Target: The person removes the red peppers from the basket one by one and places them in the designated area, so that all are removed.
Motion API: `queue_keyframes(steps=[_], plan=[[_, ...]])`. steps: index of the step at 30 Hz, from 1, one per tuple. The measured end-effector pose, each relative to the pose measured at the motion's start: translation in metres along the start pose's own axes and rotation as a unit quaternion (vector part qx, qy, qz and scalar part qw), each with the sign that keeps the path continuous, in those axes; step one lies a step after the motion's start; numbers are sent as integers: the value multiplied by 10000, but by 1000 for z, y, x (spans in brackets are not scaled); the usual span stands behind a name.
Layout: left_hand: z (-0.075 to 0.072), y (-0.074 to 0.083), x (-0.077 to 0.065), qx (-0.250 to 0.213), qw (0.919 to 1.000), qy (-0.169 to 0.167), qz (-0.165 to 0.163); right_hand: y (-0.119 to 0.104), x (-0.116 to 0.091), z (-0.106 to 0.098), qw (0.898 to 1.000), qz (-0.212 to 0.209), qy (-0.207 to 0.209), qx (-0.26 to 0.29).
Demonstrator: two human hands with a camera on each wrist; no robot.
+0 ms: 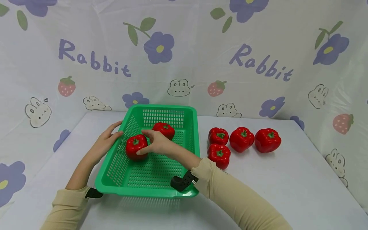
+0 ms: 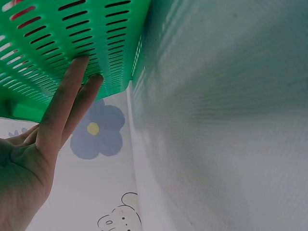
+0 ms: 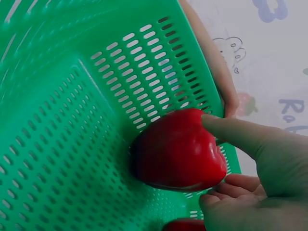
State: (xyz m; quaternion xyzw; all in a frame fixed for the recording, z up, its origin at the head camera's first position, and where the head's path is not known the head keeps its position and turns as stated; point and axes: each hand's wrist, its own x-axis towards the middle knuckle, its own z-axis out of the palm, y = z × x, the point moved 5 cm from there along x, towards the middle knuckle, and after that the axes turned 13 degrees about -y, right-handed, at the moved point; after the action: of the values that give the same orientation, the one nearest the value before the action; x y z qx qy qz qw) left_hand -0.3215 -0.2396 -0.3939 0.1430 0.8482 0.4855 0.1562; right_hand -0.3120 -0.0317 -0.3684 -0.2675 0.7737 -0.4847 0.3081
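A green plastic basket (image 1: 184, 110) with slotted walls stands on the white table. My left hand (image 1: 104, 143) rests on its left side; in the left wrist view straight fingers (image 2: 65, 98) press against the slotted outer wall. Inside the basket, my right hand (image 1: 159, 143) holds a red bell pepper (image 1: 133, 148) near the left wall, its green stem upward. The right wrist view shows the thumb (image 3: 231, 130) on one side of this pepper (image 3: 178, 154) and the other fingers at its opposite side. A second red bell pepper (image 1: 165, 127) lies farther back in the basket, partly behind the right hand.
Several more red bell peppers (image 1: 241, 139) lie grouped on the table (image 1: 287, 179) to the right of the basket. One of them (image 1: 219, 156) sits close to the right forearm. A printed cloth (image 1: 201, 57) hangs behind the table.
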Motion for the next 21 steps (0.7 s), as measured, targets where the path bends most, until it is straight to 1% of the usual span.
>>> queue_keyframes(steps=[3, 8, 21], plan=[[0, 0, 0, -3, 10000, 9, -5, 1, 0, 1, 10000, 52, -44, -23], [0, 0, -1, -7, 10000, 38, -13, 2, -1, 2, 9999, 61, -100, 114], [1, -1, -1, 20, 10000, 22, 19, 4, -1, 1, 9999, -74, 86, 118]])
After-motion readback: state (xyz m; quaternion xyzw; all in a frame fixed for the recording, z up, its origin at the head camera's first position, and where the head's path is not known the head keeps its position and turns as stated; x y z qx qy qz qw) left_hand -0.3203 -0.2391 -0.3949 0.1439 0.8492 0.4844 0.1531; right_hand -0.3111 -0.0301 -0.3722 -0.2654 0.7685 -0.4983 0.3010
